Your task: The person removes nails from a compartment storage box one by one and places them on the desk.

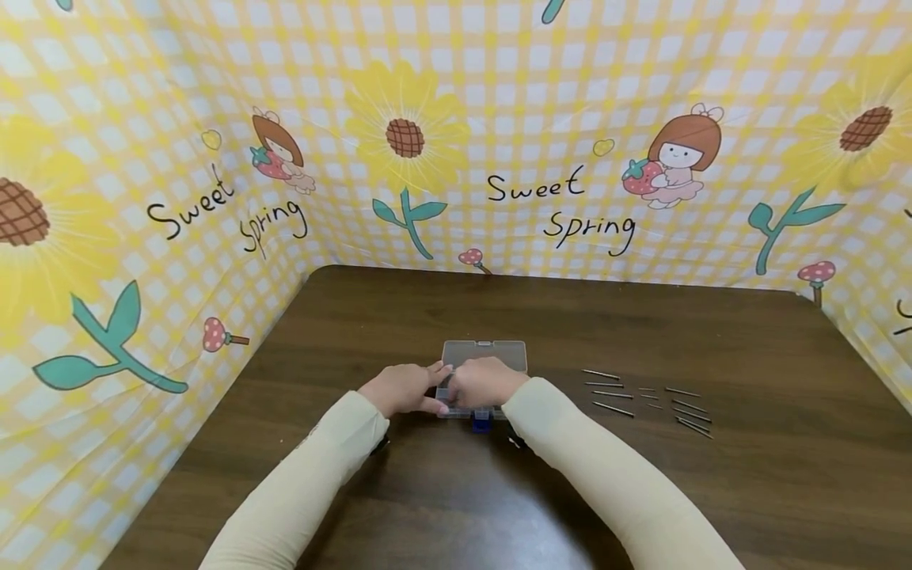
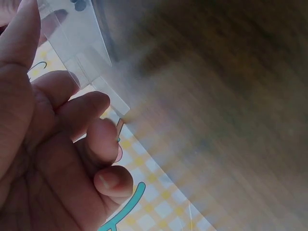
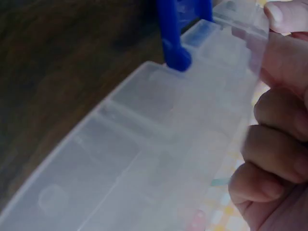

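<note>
A clear plastic compartment box (image 1: 459, 413) lies on the table with its lid (image 1: 492, 353) raised at the back and a blue latch (image 1: 481, 423) hanging at the front. My left hand (image 1: 404, 389) grips the left end of the box, thumb at the front corner, fingers toward the rear. Over the box, my right hand (image 1: 490, 381) reaches into the left compartment with fingers bent. In the right wrist view several fingers (image 3: 262, 144) curl beside the box wall; whether the fingertips pinch anything is hidden.
On the brown table (image 1: 556, 483), right of the box, lie several long thin metal nails or screws (image 1: 611, 394) in a column. Another such group (image 1: 691, 412) lies farther right, with several tiny thin pieces (image 1: 648, 397) between. A patterned cloth (image 1: 527, 119) hangs behind.
</note>
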### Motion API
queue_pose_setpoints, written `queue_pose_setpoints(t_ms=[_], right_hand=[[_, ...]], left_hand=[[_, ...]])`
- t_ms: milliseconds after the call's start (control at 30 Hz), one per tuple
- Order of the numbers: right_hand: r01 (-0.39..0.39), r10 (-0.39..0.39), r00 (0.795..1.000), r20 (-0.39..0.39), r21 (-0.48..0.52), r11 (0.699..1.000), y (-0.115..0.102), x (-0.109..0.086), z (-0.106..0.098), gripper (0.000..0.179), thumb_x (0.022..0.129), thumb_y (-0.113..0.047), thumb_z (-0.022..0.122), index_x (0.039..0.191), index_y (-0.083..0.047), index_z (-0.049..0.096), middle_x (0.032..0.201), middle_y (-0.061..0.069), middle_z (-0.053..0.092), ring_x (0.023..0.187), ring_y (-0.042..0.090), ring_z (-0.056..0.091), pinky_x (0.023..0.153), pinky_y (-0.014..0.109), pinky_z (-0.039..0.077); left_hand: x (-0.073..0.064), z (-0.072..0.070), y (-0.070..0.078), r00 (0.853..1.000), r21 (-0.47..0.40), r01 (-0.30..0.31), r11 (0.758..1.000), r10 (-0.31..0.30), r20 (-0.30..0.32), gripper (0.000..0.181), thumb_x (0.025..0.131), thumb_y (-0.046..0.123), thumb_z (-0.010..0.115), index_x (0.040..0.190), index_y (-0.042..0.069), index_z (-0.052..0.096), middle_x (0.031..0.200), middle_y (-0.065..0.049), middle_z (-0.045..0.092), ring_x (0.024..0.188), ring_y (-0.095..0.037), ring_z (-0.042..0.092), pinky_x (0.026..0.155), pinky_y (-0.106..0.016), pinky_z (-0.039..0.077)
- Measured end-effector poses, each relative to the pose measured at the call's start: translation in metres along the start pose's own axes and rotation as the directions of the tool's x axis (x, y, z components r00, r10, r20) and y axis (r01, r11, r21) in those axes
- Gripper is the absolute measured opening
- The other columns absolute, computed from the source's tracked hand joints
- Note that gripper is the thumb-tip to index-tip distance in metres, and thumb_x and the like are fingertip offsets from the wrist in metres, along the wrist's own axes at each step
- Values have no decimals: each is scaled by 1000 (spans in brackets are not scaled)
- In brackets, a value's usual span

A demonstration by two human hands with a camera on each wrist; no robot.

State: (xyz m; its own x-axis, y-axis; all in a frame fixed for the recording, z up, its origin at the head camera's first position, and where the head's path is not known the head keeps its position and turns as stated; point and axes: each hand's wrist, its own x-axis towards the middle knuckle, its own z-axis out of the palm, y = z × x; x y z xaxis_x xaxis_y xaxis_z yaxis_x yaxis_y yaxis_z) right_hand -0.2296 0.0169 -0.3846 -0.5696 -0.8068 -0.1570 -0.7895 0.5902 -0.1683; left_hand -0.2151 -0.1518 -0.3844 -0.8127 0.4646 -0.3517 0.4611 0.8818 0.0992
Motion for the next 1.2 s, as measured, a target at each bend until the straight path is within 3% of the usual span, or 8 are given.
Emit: queue_pose_setpoints(t_ms=[200,467,633,800,867,933,1033,1200], right_hand=[[-49,49,999,3,-54,997,1,5,3,10,87,-14,70,84,-20,78,84,-8,71,74,9,63,66,32,54],[-47,48,999,4,-124,991,-1,5,0,10,87,-20,72,79,-22,77,80,-8,70,68,9,61,65,35,54],[-57,62,997,40,-107,993,-3,7,-1,10,87,-20,72,79,-21,77,79,-8,69,67,8,59,65,33,53],[-48,51,998,42,-86,995,-4,8,-1,10,87,-18,71,78,-20,76,79,-9,69,66,7,57,65,31,53],[-40,43,999,32,-96,995,-4,9,-1,10,87,-18,71,79,-20,76,80,-9,69,66,7,58,65,31,53],[-28,30,999,19,-117,993,-4,8,-1,10,87,-19,71,78,-20,76,79,-9,69,65,6,58,64,31,53],[-3,1,1000,-12,-171,985,-4,5,-2,11,87,-19,70,78,-20,76,77,-8,69,63,7,58,62,30,53],[-8,-7,997,-76,-190,982,0,-1,-9,13,86,-16,69,75,-20,75,73,-9,68,61,6,59,60,28,52]], left_hand=[[0,-3,3,999,5,-42,999,42,-29,79,86,47,63,149,9,36,151,-11,36,77,-24,62,62,-33,47],[-1,-6,6,998,-9,-45,999,45,-37,79,86,47,64,149,9,35,151,-12,35,95,-30,64,65,-35,50],[-1,-4,3,999,-7,-42,999,41,-31,80,86,49,64,149,10,35,151,-11,34,83,-26,63,60,-32,47],[-3,-1,-3,997,-19,-53,998,52,-51,81,85,50,65,148,9,37,151,-11,35,84,-24,64,60,-32,47],[-3,-1,-5,997,-27,-58,998,57,-56,81,86,52,64,148,8,37,150,-12,36,70,-20,60,54,-31,45],[-4,-1,-5,996,-15,-66,998,65,-64,82,86,55,62,148,8,38,149,-12,38,53,-13,45,47,-28,38],[-3,1,-5,997,-10,-57,998,56,-62,81,86,56,62,147,9,39,149,-12,38,48,-10,28,43,-26,30],[-1,3,-4,998,13,-29,1000,30,-62,77,87,51,65,147,12,40,149,-8,40,47,-12,31,42,-28,30]])
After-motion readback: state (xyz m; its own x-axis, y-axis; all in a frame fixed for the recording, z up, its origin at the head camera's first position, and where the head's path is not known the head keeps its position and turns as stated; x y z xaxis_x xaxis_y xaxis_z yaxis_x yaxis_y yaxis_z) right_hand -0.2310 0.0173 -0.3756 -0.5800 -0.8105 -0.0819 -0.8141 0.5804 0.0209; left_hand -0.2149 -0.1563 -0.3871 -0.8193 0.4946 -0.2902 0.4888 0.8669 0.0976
